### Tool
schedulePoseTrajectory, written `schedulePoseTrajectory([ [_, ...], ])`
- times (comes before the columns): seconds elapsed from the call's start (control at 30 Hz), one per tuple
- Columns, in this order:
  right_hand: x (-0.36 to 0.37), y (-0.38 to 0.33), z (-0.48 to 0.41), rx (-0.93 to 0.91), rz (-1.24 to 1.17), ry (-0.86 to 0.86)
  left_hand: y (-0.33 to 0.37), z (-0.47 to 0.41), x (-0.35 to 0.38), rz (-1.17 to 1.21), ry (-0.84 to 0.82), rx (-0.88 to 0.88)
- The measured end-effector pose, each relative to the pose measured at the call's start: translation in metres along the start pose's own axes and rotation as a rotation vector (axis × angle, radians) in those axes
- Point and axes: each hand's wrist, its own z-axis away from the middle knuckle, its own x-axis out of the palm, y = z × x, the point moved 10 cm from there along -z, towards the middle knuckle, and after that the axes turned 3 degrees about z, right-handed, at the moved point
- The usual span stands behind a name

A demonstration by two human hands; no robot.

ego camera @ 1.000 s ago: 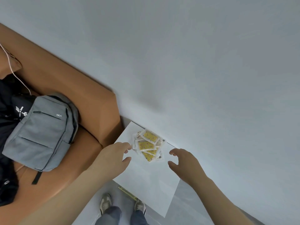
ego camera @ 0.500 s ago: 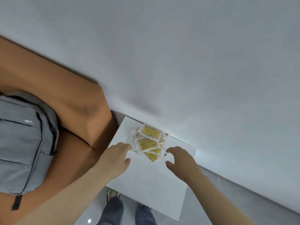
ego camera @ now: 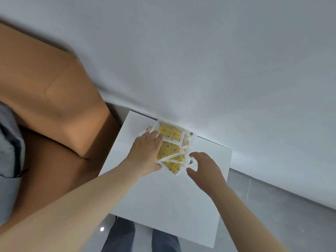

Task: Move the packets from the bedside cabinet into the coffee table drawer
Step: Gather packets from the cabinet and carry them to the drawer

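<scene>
A pale wall fills the upper view, with a brown sofa on the left and a grey backpack at its edge. A white bedside cabinet stands against the wall. The left hand lies on the pile's left side, fingers flat and released. The right hand touches the pile's right edge with spread, loose fingers. The yellow packets lie heaped at the cabinet's back, touching the wall.
</scene>
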Motion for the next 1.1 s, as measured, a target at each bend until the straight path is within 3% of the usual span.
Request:
schedulePoseTrajectory([
  [0.2, 0.023, 0.024, -0.001, 0.029, -0.052, 0.017, 0.011, -0.045, 0.038, -0.19, -0.104, 0.038],
  [0.43, 0.026, 0.041, -0.005, 0.046, -0.092, 0.038, 0.013, -0.071, 0.054, -0.236, -0.191, -0.017],
  [0.77, 0.022, 0.044, -0.008, 0.032, -0.11, 0.025, 0.016, -0.072, 0.03, -0.038, -0.152, 0.085],
  [1.1, 0.02, 0.038, -0.008, 0.014, -0.099, 0.017, 0.023, -0.065, 0.006, -0.061, 0.005, 0.119],
])
